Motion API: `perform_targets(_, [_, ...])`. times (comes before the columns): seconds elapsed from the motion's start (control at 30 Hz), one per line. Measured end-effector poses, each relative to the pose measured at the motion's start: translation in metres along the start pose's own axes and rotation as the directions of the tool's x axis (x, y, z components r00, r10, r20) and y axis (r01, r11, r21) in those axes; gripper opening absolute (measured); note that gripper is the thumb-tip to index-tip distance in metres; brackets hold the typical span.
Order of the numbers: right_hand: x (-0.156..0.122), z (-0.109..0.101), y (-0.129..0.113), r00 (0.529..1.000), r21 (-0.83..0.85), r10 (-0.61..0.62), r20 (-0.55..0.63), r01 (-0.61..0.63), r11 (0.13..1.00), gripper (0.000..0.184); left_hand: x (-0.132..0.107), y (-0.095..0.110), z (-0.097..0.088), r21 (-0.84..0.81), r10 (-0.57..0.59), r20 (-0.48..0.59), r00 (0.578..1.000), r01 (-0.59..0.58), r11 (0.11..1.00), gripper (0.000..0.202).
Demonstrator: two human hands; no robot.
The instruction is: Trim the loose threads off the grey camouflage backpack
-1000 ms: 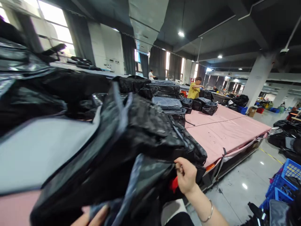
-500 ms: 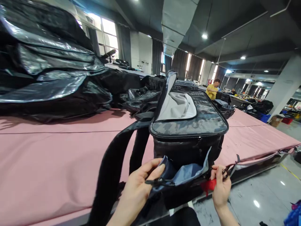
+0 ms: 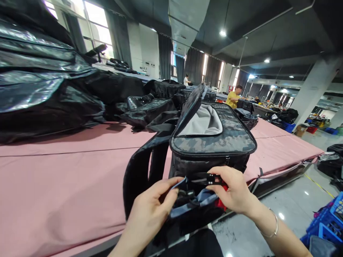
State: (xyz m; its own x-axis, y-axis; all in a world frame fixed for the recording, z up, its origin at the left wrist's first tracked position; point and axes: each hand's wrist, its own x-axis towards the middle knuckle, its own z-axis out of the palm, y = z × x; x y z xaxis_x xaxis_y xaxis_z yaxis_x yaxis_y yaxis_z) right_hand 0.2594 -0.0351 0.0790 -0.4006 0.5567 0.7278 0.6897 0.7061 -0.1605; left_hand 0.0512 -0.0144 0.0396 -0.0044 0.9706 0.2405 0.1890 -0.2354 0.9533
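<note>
A black camouflage backpack (image 3: 235, 143) stands at the table's near edge, its top flap partly folded back to show pale grey lining (image 3: 205, 123). With thumb and fingers, my left hand (image 3: 151, 205) pinches the edge of blue-grey pocket fabric (image 3: 206, 196) on the near side of the bag. My right hand (image 3: 235, 189) is closed around black thread snips (image 3: 211, 179), whose blades point left toward the pinched edge. Something red (image 3: 220, 204) hangs beneath that hand. A black shoulder strap (image 3: 134, 175) loops down at the left of the bag.
The bag stands on a pink-covered table (image 3: 80, 178). Shiny black bags (image 3: 40, 96) are piled at left, with more camouflage bags (image 3: 152, 110) behind. A person in yellow (image 3: 233, 98) works farther back. Blue crates (image 3: 325, 221) sit on the floor at right.
My right hand has moved left and up from the bag's right side, bringing the snips close to my left hand. My left hand still pinches the pocket fabric. The view has shifted right.
</note>
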Motion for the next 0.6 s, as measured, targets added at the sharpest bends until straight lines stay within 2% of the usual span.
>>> perform_targets(0.13, [-0.011, 0.013, 0.011, 0.998, -0.123, -0.066, -0.015, 0.064, 0.990, 0.012, 0.006, -0.008, -0.003, -0.051, -0.037, 0.066, 0.997, 0.041, 0.998, 0.044])
perform_targets(0.33, [-0.013, 0.018, 0.012, 0.980, -0.192, -0.194, -0.051, 0.181, 0.964, 0.020, 0.006, -0.007, -0.001, -0.055, -0.057, 0.091, 0.994, 0.062, 0.997, 0.036])
perform_targets(0.6, [-0.009, 0.023, 0.017, 0.967, -0.178, -0.252, -0.046, 0.240, 0.954, 0.021, 0.005, -0.002, 0.000, -0.110, -0.034, 0.095, 0.995, 0.045, 0.993, 0.028])
